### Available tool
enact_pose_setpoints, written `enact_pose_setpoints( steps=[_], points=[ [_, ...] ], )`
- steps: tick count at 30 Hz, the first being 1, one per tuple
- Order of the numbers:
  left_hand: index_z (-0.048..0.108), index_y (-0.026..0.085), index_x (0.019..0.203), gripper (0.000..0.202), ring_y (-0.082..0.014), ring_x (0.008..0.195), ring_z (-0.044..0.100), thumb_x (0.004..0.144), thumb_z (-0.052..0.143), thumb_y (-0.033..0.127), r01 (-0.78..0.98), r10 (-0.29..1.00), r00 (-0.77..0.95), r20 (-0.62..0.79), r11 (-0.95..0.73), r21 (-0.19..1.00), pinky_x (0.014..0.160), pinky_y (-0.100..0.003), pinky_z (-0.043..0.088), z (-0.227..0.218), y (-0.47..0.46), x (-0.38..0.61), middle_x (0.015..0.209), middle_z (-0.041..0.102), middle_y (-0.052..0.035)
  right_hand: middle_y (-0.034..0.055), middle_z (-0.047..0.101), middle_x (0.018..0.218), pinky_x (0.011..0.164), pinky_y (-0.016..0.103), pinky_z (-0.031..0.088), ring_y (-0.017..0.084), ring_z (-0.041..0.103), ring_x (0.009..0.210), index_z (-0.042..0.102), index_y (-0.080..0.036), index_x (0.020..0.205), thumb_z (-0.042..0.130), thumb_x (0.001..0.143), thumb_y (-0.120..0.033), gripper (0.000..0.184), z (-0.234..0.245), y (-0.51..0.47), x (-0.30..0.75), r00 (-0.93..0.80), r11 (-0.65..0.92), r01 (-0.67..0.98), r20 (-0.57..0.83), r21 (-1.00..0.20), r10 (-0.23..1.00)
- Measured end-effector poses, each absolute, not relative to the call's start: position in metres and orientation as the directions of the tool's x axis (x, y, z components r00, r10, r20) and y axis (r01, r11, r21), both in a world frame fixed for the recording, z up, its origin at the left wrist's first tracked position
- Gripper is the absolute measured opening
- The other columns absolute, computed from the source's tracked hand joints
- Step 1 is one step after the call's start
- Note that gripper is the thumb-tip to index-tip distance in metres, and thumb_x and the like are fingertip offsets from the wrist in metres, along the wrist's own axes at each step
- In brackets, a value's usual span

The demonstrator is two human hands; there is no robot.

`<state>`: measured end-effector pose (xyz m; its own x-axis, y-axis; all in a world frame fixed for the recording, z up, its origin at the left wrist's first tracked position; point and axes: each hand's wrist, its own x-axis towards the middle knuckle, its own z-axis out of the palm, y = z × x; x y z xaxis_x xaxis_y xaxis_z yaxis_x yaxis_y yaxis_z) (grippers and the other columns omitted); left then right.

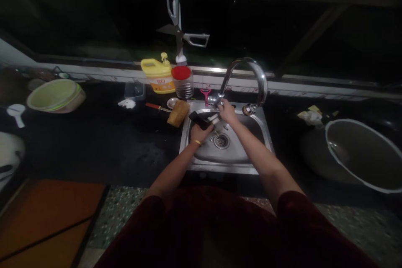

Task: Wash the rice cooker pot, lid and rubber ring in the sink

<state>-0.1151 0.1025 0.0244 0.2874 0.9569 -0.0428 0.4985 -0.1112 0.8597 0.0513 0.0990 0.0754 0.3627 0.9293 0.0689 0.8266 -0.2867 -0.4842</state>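
1. The left hand (199,133) is over the left half of the sink (257,123), its fingers closed around a dark tool (200,120) that it holds above the basin; a thin band sits at the wrist
2. The dark tool slants up to the left, and its pale end (215,118) points to the right, towards the other hand
3. The right hand (226,113) is just beside that pale end, under the tap (246,73), with its fingers bent in narrowly; whether they grip the end or only touch it cannot be told
4. The drain (221,140) lies in the sink floor just below both hands
5. A yellow sponge (178,113) rests on the counter, touching the sink's left rim, with a red-handled knife (154,106) just to its left
6. Behind the sponge stand a yellow soap bottle (157,76) and a jar with a red lid (183,81), side by side
7. A pink peeler (205,94) lies at the sink's back edge
8. Scissors (179,29) hang above the jar
9. A pale bowl (55,95) sits far left, and a large metal basin (361,155) stands well apart on the right
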Motion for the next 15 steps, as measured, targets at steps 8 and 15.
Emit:
enact_pose_setpoints(
  steps=[8,15],
  points=[
    [0.065,0.019,0.094,0.039,-0.0245,0.097,0.066,0.062,0.08,0.036,0.284,0.983,0.158,0.096,-0.138,0.949,0.089,-0.034,0.05,0.012,0.118,-0.12,0.089,0.071,-0.0057,0.0099,0.058,0.096,0.081,0.033,0.044,0.022,0.054,0.092,0.064,-0.018,0.095,0.044,0.09,-0.023,0.021,0.022,0.073,0.03,0.081,0.155,0.781,0.344,-0.605,0.936],
    [0.064,0.018,0.085,0.024,-0.0177,0.084,0.065,0.07,0.07,0.036,0.074,0.96,0.124,0.251,-0.262,0.962,0.086,-0.033,0.05,0.004,0.125,-0.116,0.085,0.067,-0.0039,0.0111,0.06,0.109,0.085,0.034,0.045,0.022,0.055,0.1,0.063,-0.018,0.113,0.042,0.088,-0.014,0.033,0.016,0.081,0.035,-0.215,0.443,0.728,0.438,-0.524,0.873]
  ],
)
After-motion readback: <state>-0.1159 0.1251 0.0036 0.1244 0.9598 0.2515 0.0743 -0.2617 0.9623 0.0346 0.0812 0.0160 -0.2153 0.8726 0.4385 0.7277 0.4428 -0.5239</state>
